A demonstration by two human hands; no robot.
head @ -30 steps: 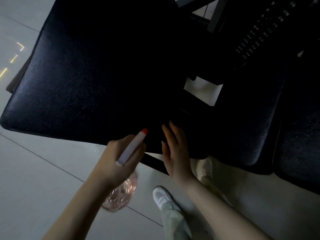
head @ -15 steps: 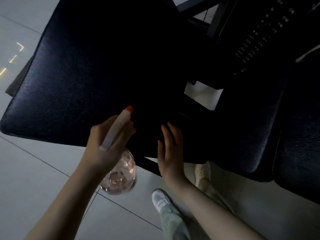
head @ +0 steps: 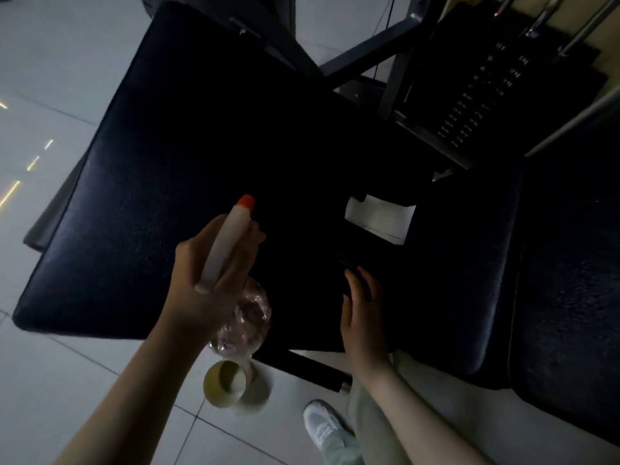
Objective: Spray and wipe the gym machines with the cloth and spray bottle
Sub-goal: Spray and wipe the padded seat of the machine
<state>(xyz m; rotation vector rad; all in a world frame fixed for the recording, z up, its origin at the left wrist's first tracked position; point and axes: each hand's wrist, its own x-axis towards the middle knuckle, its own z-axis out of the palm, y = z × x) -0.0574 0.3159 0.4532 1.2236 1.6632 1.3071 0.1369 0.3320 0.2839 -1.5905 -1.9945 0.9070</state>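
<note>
My left hand (head: 204, 290) grips a spray bottle (head: 228, 243) with a white head and a red nozzle. The nozzle points out over a wide black padded seat (head: 141, 203) of the gym machine. The bottle's clear body (head: 248, 317) hangs below my palm, above the pad's near edge. My right hand (head: 364, 317) lies on the dark pad near its front edge with the fingers straight. The area under and around that hand is too dark to show a cloth.
A second black pad (head: 469, 263) and a third (head: 570, 313) lie to the right. The weight stack (head: 476, 102) and grey frame bars (head: 369, 52) stand behind. On the tiled floor are a round yellowish cup (head: 224, 387) and my white shoe (head: 323, 424).
My left hand has lifted the spray bottle up and forward over the pad. My right hand has stayed flat on the pad, shifting slightly right.
</note>
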